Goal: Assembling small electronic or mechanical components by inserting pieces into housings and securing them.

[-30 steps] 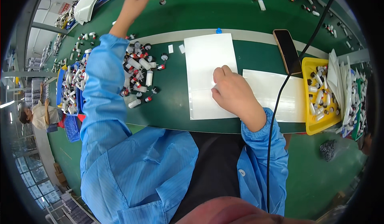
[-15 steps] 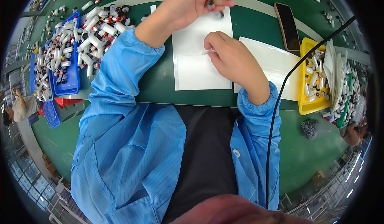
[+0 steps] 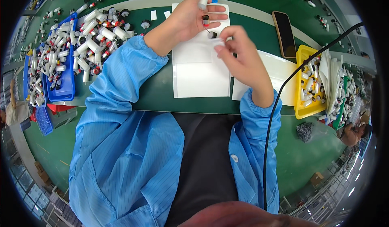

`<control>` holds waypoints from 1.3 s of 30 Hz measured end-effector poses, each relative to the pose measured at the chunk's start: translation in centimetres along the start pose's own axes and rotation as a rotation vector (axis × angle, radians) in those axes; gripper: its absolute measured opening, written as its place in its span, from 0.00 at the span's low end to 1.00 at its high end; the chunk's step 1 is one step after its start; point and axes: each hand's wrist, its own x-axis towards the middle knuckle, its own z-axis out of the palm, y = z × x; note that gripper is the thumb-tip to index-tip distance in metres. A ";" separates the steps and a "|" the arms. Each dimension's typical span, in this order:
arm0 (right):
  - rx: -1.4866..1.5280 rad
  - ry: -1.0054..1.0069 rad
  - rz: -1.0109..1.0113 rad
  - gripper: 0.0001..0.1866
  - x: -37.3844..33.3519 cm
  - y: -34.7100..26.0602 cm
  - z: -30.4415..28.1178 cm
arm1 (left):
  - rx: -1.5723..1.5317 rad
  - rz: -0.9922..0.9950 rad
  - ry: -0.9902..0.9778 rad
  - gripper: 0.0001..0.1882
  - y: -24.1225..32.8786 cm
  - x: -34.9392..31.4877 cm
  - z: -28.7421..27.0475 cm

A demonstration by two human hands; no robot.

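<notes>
Palm up over the white sheets, my left hand [image 3: 193, 21] keeps a small white cylindrical bottle [image 3: 204, 0] between its thumb and palm. The other fingers of that hand stretch out to the right, and a small black-and-red cap piece [image 3: 206, 20] rests against them. Just below these fingers is a small black round piece [image 3: 211, 35]; whether it hangs or is held is unclear. Close beside it, my right hand [image 3: 243, 56] has its thumb and fingers curled together, partly blurred. A thin pale bit seems to be at its fingertips, too small to name.
Left of my arm lies a heap of white bottles with black and red caps [image 3: 97, 36], beside a blue tray [image 3: 64, 93]. White paper sheets [image 3: 201, 83] lie in front of me. On the right are a phone [image 3: 284, 34], a yellow tray [image 3: 300, 101] and a black cable [image 3: 287, 81].
My right hand has lifted and moved a little up and right from the sheets towards my left hand's fingertips. The left hand has shifted slightly left and down, still with the white bottle.
</notes>
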 end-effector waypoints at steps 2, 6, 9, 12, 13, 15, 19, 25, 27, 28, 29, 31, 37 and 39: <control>0.135 0.290 -0.201 0.15 1.1 0.3 0.1 | -0.123 0.012 -0.052 0.26 0.9 0.0 -0.1; -0.082 0.616 -0.545 0.15 3.3 1.3 0.8 | -0.464 -0.071 -0.398 0.29 2.1 0.0 -1.2; 0.271 0.591 -0.405 0.17 2.9 1.6 1.8 | -0.470 -0.087 -0.433 0.21 2.6 -0.7 0.3; 0.417 0.672 -0.355 0.22 2.3 2.6 1.9 | -0.403 -0.028 -0.420 0.14 2.1 -1.2 0.8; 0.436 0.715 -0.371 0.24 2.5 2.8 1.7 | -0.370 0.009 -0.411 0.13 2.2 -1.3 0.9; 0.126 0.764 -0.623 0.30 3.0 2.6 1.6 | -0.347 0.035 -0.461 0.13 1.7 -1.4 0.7; -0.237 0.753 -0.709 0.43 3.4 2.6 2.2 | -0.240 0.084 -0.530 0.16 1.0 -1.7 1.3; -0.275 0.638 -0.700 0.48 3.2 2.9 1.3 | -0.104 0.089 -0.585 0.17 0.8 -1.5 1.2; -0.243 0.630 -0.665 0.48 3.0 2.4 1.4 | 0.336 0.285 -0.486 0.18 1.1 -1.4 0.8; -0.263 0.641 -0.669 0.48 2.9 2.5 1.3 | 0.556 0.374 -0.424 0.19 1.1 -1.6 0.7; -0.282 0.651 -0.673 0.48 2.8 2.7 1.1 | 0.652 0.421 -0.381 0.23 1.3 -1.6 0.7; -0.301 0.689 -0.684 0.46 2.8 2.9 1.1 | 0.636 0.372 -0.397 0.23 1.9 -1.7 0.9; -0.099 0.746 -0.684 0.38 3.0 2.5 1.4 | 0.641 0.397 -0.408 0.23 2.2 -1.8 0.9; 0.141 0.745 -0.648 0.35 3.0 1.6 1.2 | 0.622 0.385 -0.423 0.22 2.4 -1.9 0.7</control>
